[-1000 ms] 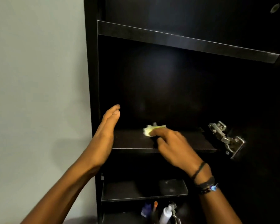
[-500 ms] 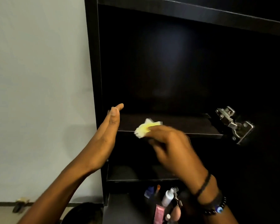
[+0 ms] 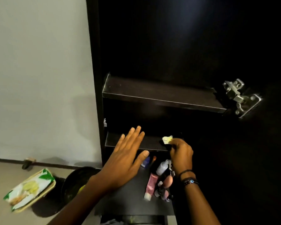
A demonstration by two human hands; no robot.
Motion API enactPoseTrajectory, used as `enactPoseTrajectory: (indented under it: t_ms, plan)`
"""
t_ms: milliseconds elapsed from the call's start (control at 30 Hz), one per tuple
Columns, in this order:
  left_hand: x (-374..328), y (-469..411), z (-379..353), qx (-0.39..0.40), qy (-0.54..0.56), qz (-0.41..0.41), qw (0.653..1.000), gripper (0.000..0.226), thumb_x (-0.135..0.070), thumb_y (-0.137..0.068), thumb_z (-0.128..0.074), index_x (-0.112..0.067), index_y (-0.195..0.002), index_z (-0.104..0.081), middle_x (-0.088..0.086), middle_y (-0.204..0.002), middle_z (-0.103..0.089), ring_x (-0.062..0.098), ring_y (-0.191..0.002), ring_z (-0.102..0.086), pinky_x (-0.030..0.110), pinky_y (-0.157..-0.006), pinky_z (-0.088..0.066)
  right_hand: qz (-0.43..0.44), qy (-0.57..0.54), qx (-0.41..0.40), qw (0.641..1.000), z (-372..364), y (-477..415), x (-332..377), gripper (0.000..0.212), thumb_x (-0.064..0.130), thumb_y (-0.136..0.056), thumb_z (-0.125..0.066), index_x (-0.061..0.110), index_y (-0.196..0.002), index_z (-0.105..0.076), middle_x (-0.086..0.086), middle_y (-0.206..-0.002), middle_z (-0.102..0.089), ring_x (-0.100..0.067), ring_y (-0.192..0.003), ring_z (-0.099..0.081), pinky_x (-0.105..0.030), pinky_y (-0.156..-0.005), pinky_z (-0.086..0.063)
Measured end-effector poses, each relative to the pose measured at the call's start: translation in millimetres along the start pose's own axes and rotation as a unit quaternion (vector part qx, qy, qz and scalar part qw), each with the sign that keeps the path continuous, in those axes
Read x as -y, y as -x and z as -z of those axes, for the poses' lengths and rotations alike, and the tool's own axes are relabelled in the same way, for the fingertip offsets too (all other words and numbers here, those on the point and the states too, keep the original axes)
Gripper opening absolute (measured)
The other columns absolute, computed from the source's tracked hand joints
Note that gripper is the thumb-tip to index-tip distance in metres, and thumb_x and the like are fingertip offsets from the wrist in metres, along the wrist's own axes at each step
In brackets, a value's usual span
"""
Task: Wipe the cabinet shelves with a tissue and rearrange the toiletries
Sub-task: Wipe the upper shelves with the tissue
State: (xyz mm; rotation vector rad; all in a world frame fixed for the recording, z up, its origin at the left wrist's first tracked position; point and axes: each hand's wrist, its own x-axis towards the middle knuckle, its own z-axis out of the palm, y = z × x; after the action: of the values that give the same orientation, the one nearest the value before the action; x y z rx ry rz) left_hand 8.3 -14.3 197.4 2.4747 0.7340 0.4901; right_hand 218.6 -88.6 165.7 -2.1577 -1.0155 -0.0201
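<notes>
While the tissue point(image 3: 167, 139) is pinched in the fingertips of the right hand point(image 3: 182, 155), only a small wad is offered to the lower shelf point(image 3: 117, 141). It is seen at the hand's 11 o'clock, just above the shelf's front edge, and contact with the board cannot be confirmed. The left hand point(image 3: 128, 158) is held flat and empty, fingers straight and spread, at 9 o'clock of the right hand, apart from it, in front of the same edge.

Risks, as judged:
- Toiletries point(image 3: 161, 189) are bunched at 6 o'clock of the right hand on the bottom board point(image 3: 125, 192): white bottle point(image 3: 162, 167), pink tube point(image 3: 151, 184), pink sponge point(image 3: 168, 181). The wrist is parked right over them. If it is dropped or pulled back carelessly, the bottle is likely tipped and the rest scattered.
- Wad is small and thin. If dragged hard over the shelf edge, it may be torn or lost from the pinch.
- Cabinet point(image 3: 94, 78) interior is dark, so back corners at 12 o'clock are likely missed; dust cannot be seen there.
- A leftward stroke is blocked by the left hand. A collision is expected unless that hand is cleared.
- Wristbands point(image 3: 189, 179) could be snagged on the hinge point(image 3: 240, 98) at 2 o'clock, but only if the wipe is carried far right; the hinge is well apart.
- Upper shelf point(image 3: 152, 91) at 12 o'clock: low clearance is suspected, and knuckles may be rapped on lift-out.
</notes>
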Motion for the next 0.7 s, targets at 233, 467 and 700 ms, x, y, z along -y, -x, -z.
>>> enactPoseTrajectory:
  t_ms: [233, 467, 700]
  plan:
    - [27.9, 32.4, -26.9, 0.107, -0.003, 0.117, 0.987, 0.065, -0.055, -0.093, -0.019, -0.023, -0.150, -0.011, -0.006, -0.158, 0.000, 0.003, -0.142, 0.010, 0.031, -0.119, 0.003, -0.028, 0.101, 0.078, 0.991, -30.5, -7.1, -8.6, 0.039, -0.008, -0.076, -0.056, 0.013, -0.105, -0.072, -0.016, -0.104, -0.071, -0.037, -0.099, -0.064, -0.034, -0.087, -0.050]
    - [71.1, 74.8, -26.8, 0.057, 0.152, 0.185, 0.969, 0.090, -0.078, -0.077, -0.023, -0.020, -0.146, -0.028, 0.000, -0.151, -0.033, 0.014, -0.141, -0.026, 0.037, -0.116, -0.026, 0.050, -0.084, 0.158, 0.983, -72.4, 61.1, 42.2, 0.035, -0.010, -0.076, -0.056, 0.014, -0.093, -0.075, 0.000, -0.096, -0.074, -0.012, -0.092, -0.067, -0.021, -0.089, -0.048]
    - [134.0, 124.9, -18.0, 0.016, 0.289, 0.261, 0.921, 0.023, -0.044, -0.092, -0.050, -0.036, -0.114, -0.049, -0.005, -0.107, -0.061, 0.005, -0.096, -0.061, 0.034, -0.085, -0.054, -0.104, -0.273, 0.285, 0.913, -132.8, 111.7, 83.1, 0.037, -0.009, -0.081, -0.058, 0.024, -0.097, -0.068, -0.003, -0.096, -0.072, -0.004, -0.083, -0.069, -0.019, -0.076, -0.054]
